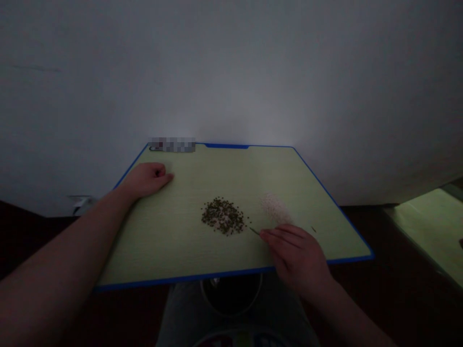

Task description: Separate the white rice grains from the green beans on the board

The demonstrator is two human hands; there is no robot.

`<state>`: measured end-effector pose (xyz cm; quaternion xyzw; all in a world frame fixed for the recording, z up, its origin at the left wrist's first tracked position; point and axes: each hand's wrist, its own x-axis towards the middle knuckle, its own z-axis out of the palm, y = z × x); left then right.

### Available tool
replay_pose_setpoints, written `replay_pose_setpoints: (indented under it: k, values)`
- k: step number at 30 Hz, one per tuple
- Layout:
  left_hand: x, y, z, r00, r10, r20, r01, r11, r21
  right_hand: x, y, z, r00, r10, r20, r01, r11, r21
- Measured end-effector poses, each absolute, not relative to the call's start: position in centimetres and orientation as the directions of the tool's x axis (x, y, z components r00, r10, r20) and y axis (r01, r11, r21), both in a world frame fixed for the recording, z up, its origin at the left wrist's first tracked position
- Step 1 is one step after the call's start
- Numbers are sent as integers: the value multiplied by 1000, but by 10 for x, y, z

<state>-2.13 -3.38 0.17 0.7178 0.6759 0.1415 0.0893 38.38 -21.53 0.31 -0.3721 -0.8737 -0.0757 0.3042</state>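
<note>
A pale green board with a blue edge (pixel 170 241) lies in front of me. On its middle sits a heap of small dark green beans mixed with pale grains (pixel 223 216). To the right of it is a smaller heap of white grains (pixel 275 208). My right hand (pixel 296 255) rests on the board's near right part, fingers pressed together on a thin pointed tool (pixel 254 231) whose tip points at the dark heap. My left hand (pixel 147 179) lies at the board's far left edge, fingers curled in, nothing visible in it.
A plain white wall rises just behind the board. A second pale green surface (pixel 427 226) shows at the right edge. A round dark container (pixel 231 291) sits below the board's near edge, over my lap. One stray bean (pixel 313 229) lies right of my hand.
</note>
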Motion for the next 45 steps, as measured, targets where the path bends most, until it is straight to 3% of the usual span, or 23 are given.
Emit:
replay_pose_setpoints:
  k: [13,20,29,39,45]
  values:
    - [-22,-34,0,49,995,82,950,-71,305,375,-194,12,-468,676,569,727,660,-187]
    - [-19,-36,4,58,995,80,948,-80,308,366,-179,12,-465,776,426,778,588,-221]
    - [-24,-32,-2,47,995,86,946,-72,315,377,-213,19,-499,737,455,677,660,-326]
    - [-21,-35,2,60,993,98,949,-88,302,370,-185,17,-495,753,434,733,630,-256]
    - [-22,-33,1,57,995,85,946,-81,314,379,-197,16,-520,741,425,696,656,-291]
